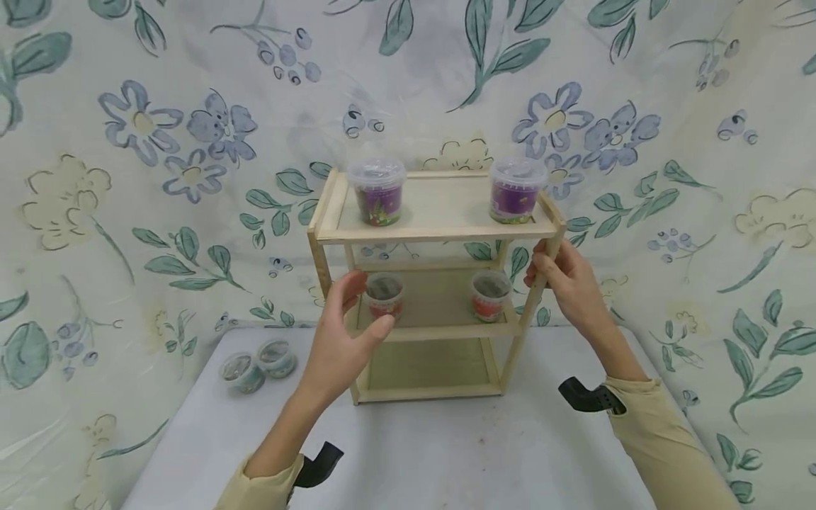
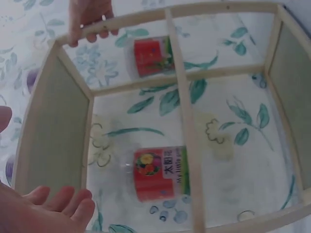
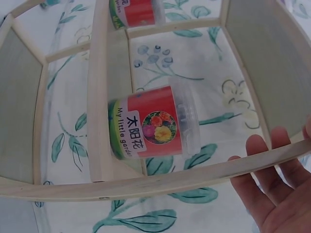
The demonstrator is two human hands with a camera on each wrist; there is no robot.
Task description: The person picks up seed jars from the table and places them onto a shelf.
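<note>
A small three-tier wooden shelf (image 1: 440, 331) stands on the white table. My right hand (image 1: 567, 280) grips its right front post near the top; in the right wrist view the fingers (image 3: 260, 150) wrap the wooden edge. My left hand (image 1: 347, 340), fingers spread and loosely bent, hovers before the left side and holds nothing. Behind it sits a red-labelled cup (image 1: 384, 306) on the middle tier, partly covered by the hand in the head view. A second red-labelled cup (image 1: 489, 304) stands on that tier's right. Two larger purple-labelled tubs (image 1: 379, 202) occupy the top tier, one per end.
Two small clear-lidded cups, a left one (image 1: 242, 373) and a right one (image 1: 277, 359), stand side by side on the table (image 1: 440, 453) left of the shelf. A flower-patterned sheet (image 1: 408, 92) hangs close behind the shelf and around the sides.
</note>
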